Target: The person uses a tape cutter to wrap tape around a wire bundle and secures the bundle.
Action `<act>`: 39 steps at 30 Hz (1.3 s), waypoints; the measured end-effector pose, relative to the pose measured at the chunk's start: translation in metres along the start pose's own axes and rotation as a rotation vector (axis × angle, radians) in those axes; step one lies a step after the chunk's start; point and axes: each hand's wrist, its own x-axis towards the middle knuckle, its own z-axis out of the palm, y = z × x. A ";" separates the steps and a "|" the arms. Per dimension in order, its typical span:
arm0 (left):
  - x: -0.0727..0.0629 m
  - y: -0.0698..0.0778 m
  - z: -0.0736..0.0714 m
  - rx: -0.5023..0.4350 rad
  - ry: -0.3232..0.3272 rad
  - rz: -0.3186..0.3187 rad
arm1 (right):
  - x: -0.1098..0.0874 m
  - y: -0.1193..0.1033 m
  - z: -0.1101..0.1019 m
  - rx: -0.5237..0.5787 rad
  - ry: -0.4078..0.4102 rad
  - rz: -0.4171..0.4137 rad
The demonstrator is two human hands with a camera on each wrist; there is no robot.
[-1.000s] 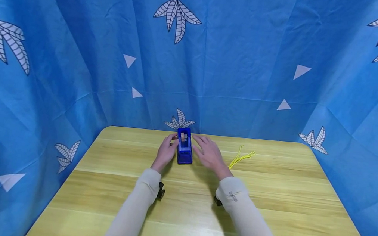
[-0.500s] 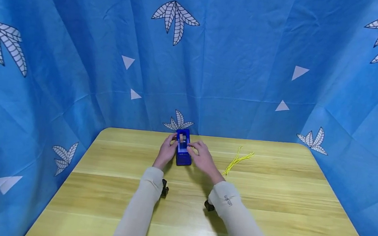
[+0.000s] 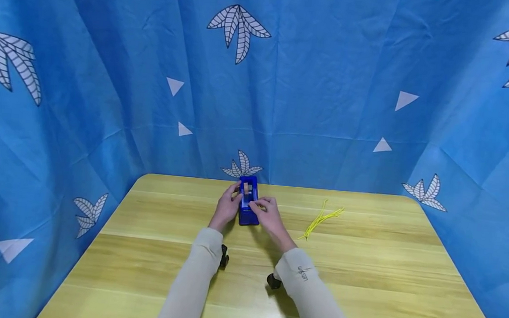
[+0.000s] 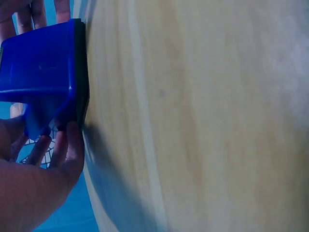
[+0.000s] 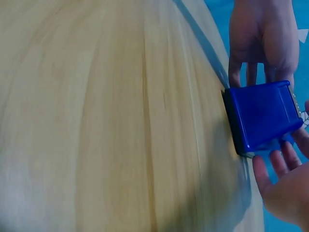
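Note:
A blue tape dispenser (image 3: 249,216) stands on the table near its back edge, a small brownish roll of tape (image 3: 246,188) in its open well. My left hand (image 3: 226,208) grips the dispenser along its left side, thumb near the rim. The thumb and index finger of my right hand (image 3: 268,216) come together over the dispenser's cutter end, overlapping the right rim in the head view. I cannot tell whether they pinch a tape end. In the right wrist view, the other fingers (image 5: 263,176) of that hand extend beside the blue body.
A loose bundle of thin yellow strings (image 3: 321,220) lies right of the right hand on the wooden table (image 3: 385,271). Directly behind the back edge hangs a blue patterned curtain (image 3: 331,110). Black wrist cameras (image 3: 273,281) sit under both sleeves.
My right hand has moved left from beside the dispenser to over its cutter end, thumb and index drawing together. My left hand stays at the left side. The dispenser has hardly moved.

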 end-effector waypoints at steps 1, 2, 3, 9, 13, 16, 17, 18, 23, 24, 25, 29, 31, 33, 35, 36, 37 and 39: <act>0.000 0.000 0.001 0.004 0.000 -0.003 | -0.001 0.000 0.001 0.009 0.004 0.018; 0.000 0.000 0.001 0.005 -0.001 -0.006 | -0.001 0.000 0.001 0.013 0.011 0.030; -0.001 0.001 0.002 0.011 -0.001 -0.008 | -0.001 -0.001 0.002 0.017 0.021 0.044; -0.001 0.004 0.002 0.022 0.007 -0.011 | 0.001 -0.004 0.007 0.016 0.075 0.077; -0.001 0.004 0.002 0.031 0.013 -0.013 | 0.003 -0.005 0.009 0.014 0.097 0.071; -0.001 0.004 0.002 0.031 0.013 -0.018 | 0.002 -0.007 0.010 0.037 0.108 0.073; -0.002 0.005 0.002 0.029 0.013 -0.020 | 0.002 -0.007 0.011 0.045 0.111 0.077; -0.002 0.005 0.002 0.028 0.013 -0.018 | 0.002 -0.008 0.011 0.051 0.113 0.082; -0.003 0.006 0.002 0.044 0.013 -0.011 | 0.002 -0.008 0.013 0.043 0.126 0.099; -0.003 0.005 0.002 0.046 0.014 -0.010 | 0.002 -0.008 0.013 0.044 0.126 0.099; -0.003 0.005 0.002 0.048 0.015 -0.009 | 0.002 -0.009 0.013 0.045 0.126 0.099; -0.001 0.004 0.001 0.044 0.015 -0.004 | 0.001 -0.012 0.012 0.064 0.121 0.103; -0.001 0.004 0.001 0.042 0.012 -0.003 | 0.001 -0.012 0.011 0.064 0.122 0.106; -0.001 0.003 0.001 0.042 0.010 0.000 | 0.001 -0.012 0.011 0.059 0.125 0.107; -0.002 0.003 0.002 0.045 0.009 0.005 | 0.001 -0.012 0.011 0.055 0.124 0.110; -0.002 0.003 0.001 0.045 0.009 0.008 | 0.001 -0.012 0.011 0.055 0.123 0.112; -0.003 0.003 0.001 0.045 0.009 0.011 | 0.001 -0.012 0.011 0.055 0.122 0.114; -0.003 0.004 0.001 0.046 0.011 0.019 | 0.001 -0.012 0.011 0.057 0.120 0.120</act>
